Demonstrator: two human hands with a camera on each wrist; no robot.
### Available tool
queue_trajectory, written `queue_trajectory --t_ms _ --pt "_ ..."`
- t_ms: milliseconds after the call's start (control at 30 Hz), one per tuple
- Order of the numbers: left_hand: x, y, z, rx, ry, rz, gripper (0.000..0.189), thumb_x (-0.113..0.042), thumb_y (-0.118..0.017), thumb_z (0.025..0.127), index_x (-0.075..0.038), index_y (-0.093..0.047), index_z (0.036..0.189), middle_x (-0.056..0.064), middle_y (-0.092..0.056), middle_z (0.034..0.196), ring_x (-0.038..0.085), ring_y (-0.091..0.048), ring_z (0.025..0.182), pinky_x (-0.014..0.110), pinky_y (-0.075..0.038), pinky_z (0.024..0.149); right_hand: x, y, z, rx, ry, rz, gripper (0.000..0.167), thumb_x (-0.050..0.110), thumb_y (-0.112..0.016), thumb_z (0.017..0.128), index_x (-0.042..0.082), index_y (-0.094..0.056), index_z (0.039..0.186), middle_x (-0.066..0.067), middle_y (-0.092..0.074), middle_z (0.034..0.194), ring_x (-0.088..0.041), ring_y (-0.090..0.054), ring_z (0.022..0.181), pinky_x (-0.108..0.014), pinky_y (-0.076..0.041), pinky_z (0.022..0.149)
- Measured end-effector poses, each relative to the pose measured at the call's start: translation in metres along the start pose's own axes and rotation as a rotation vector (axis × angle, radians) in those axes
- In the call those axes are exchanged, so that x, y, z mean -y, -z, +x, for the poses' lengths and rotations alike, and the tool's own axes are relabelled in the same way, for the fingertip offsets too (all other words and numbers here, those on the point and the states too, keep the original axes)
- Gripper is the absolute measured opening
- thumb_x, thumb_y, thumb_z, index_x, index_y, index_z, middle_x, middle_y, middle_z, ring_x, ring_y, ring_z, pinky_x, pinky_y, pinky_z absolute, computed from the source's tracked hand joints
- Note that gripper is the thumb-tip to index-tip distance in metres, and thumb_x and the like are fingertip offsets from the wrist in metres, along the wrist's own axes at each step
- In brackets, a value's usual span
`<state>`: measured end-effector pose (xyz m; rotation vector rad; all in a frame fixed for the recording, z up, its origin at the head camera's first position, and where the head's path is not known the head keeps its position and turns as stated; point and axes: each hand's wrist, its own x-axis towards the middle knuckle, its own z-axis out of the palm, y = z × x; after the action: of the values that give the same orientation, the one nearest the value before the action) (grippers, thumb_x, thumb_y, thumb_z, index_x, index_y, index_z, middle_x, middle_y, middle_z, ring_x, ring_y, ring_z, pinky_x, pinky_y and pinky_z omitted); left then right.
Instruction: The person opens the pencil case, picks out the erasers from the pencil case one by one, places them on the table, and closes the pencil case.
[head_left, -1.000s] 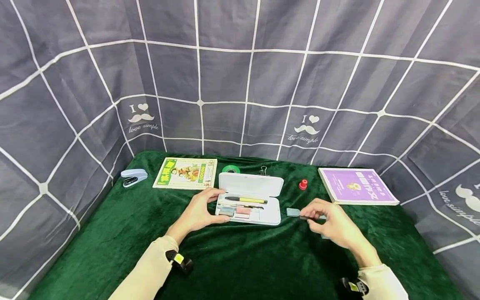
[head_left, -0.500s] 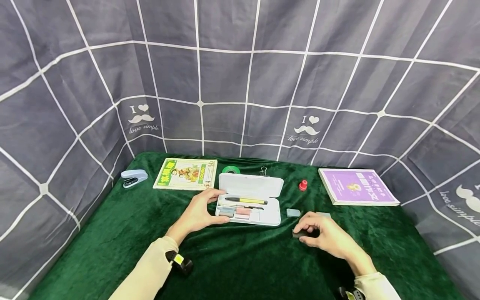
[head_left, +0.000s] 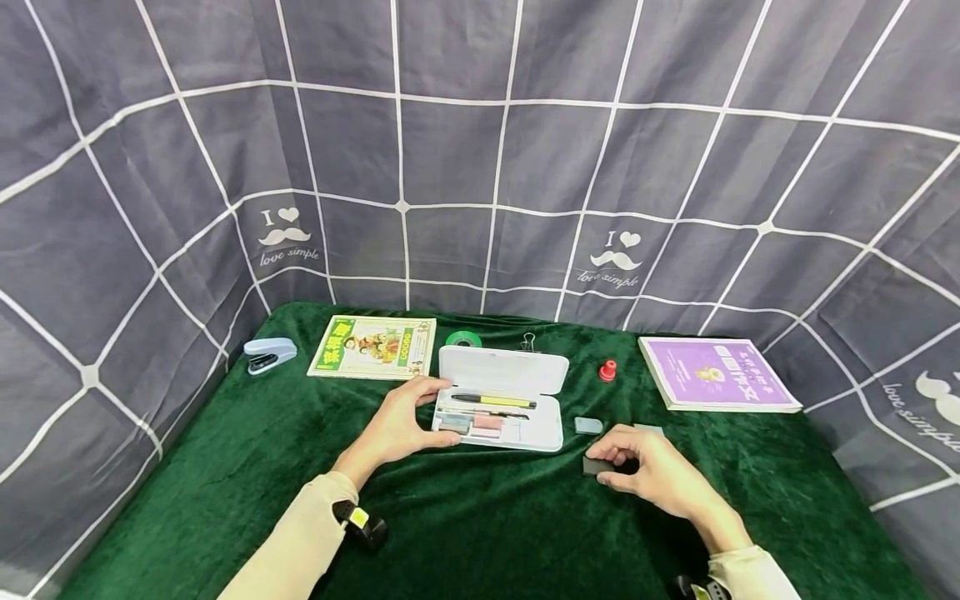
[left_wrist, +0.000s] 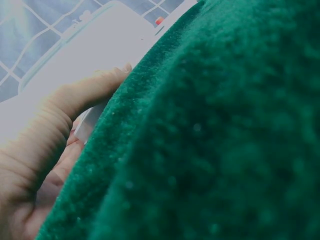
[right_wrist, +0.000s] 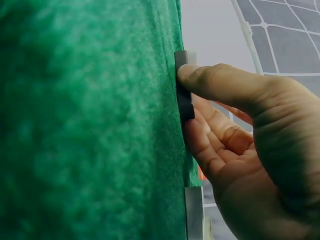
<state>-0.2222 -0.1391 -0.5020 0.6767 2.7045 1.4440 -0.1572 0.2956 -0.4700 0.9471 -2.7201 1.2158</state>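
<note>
A white pencil case point(head_left: 540, 429) lies with its lid raised at the middle of the cloth. My left hand point(head_left: 397, 422) grips its left end, thumb at the front edge and fingers at the back corner. Inside lie a yellow and black pen point(head_left: 491, 401), a thinner pen point(head_left: 498, 414), a grey block point(head_left: 453, 423) and a pink block point(head_left: 487, 423). To the right, my right hand point(head_left: 651, 468) pinches a small dark grey block point(right_wrist: 183, 92) between thumb and fingers, at the cloth. A blue-grey block point(head_left: 588, 426) lies between that hand and the case.
Another pale block point(head_left: 648, 430) is partly hidden behind the right hand. Around the back stand a stapler point(head_left: 270, 354), a green picture book point(head_left: 372, 347), green tape point(head_left: 463, 339), a binder clip point(head_left: 528, 342), a red stamp-like piece point(head_left: 607, 371) and a purple book point(head_left: 716, 373).
My right hand has come nearer with the dark grey block, away from beside the blue-grey block, and stays there over the last half second. The left hand has kept its place.
</note>
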Motion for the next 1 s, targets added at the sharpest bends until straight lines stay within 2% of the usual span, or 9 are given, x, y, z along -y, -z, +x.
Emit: queue_trajectory --t_ms 100,233,400,500,600,700,833,1000 --pt "0.000 0.000 0.000 0.001 -0.002 -0.002 0.083 -0.032 -0.105 0.080 -0.011 -0.066 0.150 0.006 -0.066 0.148 0.028 -0.067 0.138 0.039 -0.056 0.120 0.002 0.002 0.001 0.017 -0.011 -0.007 0.034 0.004 -0.095 0.087 0.019 -0.083 0.115 0.004 -0.077 0.108 -0.012 -0.070 0.091 -0.029 -0.065 0.079" --pt "-0.001 0.000 0.000 0.003 0.001 -0.004 0.084 -0.032 -0.105 0.079 -0.011 -0.066 0.150 0.006 -0.066 0.149 0.027 -0.066 0.139 0.037 -0.056 0.120 0.009 0.008 0.011 -0.031 -0.002 -0.019 0.032 0.006 -0.095 0.089 0.016 -0.082 0.116 0.001 -0.079 0.108 -0.018 -0.073 0.090 -0.029 -0.065 0.078" --pt "0.000 0.001 0.000 0.011 0.015 0.000 0.085 -0.033 -0.106 0.079 -0.012 -0.066 0.151 0.005 -0.065 0.148 0.026 -0.067 0.139 0.037 -0.055 0.120 0.022 0.012 0.042 -0.125 0.006 -0.040 0.031 0.006 -0.092 0.092 0.017 -0.082 0.119 0.001 -0.081 0.112 -0.020 -0.075 0.093 -0.031 -0.067 0.084" --pt "0.001 0.001 0.000 0.007 0.008 -0.004 0.084 -0.033 -0.105 0.079 -0.012 -0.066 0.150 0.006 -0.066 0.148 0.027 -0.067 0.139 0.038 -0.055 0.120 0.034 0.004 0.069 -0.136 0.014 0.018 0.031 0.003 -0.090 0.093 0.010 -0.082 0.122 -0.005 -0.082 0.115 -0.021 -0.077 0.097 -0.036 -0.068 0.091" --pt "0.002 0.003 0.000 -0.005 0.000 -0.007 0.083 -0.031 -0.106 0.079 -0.011 -0.067 0.149 0.006 -0.066 0.147 0.027 -0.066 0.138 0.037 -0.055 0.120 0.043 -0.014 0.097 -0.107 0.029 0.091 0.031 0.001 -0.088 0.095 0.003 -0.080 0.125 -0.012 -0.081 0.117 -0.022 -0.080 0.100 -0.041 -0.069 0.094" --pt "0.004 0.002 -0.001 -0.002 -0.003 -0.015 0.082 -0.030 -0.106 0.079 -0.011 -0.067 0.149 0.005 -0.066 0.147 0.026 -0.066 0.139 0.035 -0.055 0.120 0.048 -0.036 0.119 -0.048 0.045 0.101 0.029 0.002 -0.085 0.097 0.001 -0.080 0.125 -0.012 -0.081 0.116 -0.022 -0.080 0.100 -0.043 -0.069 0.094" --pt "0.006 -0.001 -0.001 0.007 -0.013 -0.021 0.082 -0.031 -0.105 0.079 -0.012 -0.067 0.149 0.005 -0.065 0.149 0.025 -0.065 0.140 0.032 -0.055 0.119 0.049 -0.060 0.134 0.034 0.084 0.035 0.022 0.002 -0.086 0.097 0.000 -0.081 0.118 -0.009 -0.082 0.106 -0.014 -0.078 0.091 -0.038 -0.070 0.085" --pt "0.007 0.000 0.000 0.000 -0.028 -0.021 0.082 -0.032 -0.105 0.080 -0.012 -0.067 0.149 0.004 -0.065 0.148 0.025 -0.065 0.140 0.032 -0.055 0.119 0.052 -0.076 0.142 0.089 0.128 -0.065 0.012 0.007 -0.089 0.096 0.009 -0.085 0.108 0.001 -0.079 0.093 -0.007 -0.071 0.082 -0.027 -0.066 0.075"
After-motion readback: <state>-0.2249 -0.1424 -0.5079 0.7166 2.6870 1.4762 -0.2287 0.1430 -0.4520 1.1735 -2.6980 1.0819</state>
